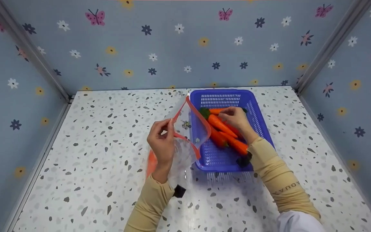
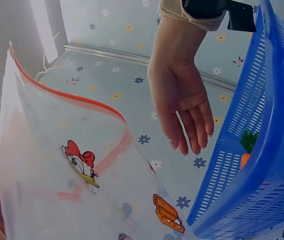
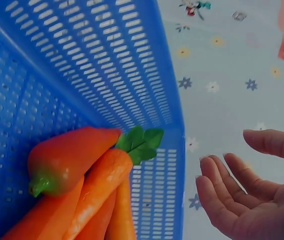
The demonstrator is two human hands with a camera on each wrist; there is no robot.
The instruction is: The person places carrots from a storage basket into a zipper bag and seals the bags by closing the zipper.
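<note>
My left hand [image 1: 163, 138] pinches the near rim of a clear zip bag [image 1: 201, 120] with a red edge. The bag's mouth gapes toward the basket, and cartoon prints show on its side [image 2: 82, 200]. Several orange carrots [image 1: 221, 125] lie heaped in a blue plastic basket [image 1: 262, 125]; one has green leaves [image 3: 142, 144], another a green stub end. Over the far part of the heap hovers my right hand [image 1: 237, 119]. In the right wrist view its fingers [image 3: 222, 195] are loosely bent, the thumb apart, with nothing between them.
The basket stands on a white speckled tabletop [image 1: 101, 154], its left rim overlapped by the bag. Flower-patterned panels [image 1: 172, 48] enclose the table at the back and both sides. Black pieces [image 1: 179, 191] sit at both wrists.
</note>
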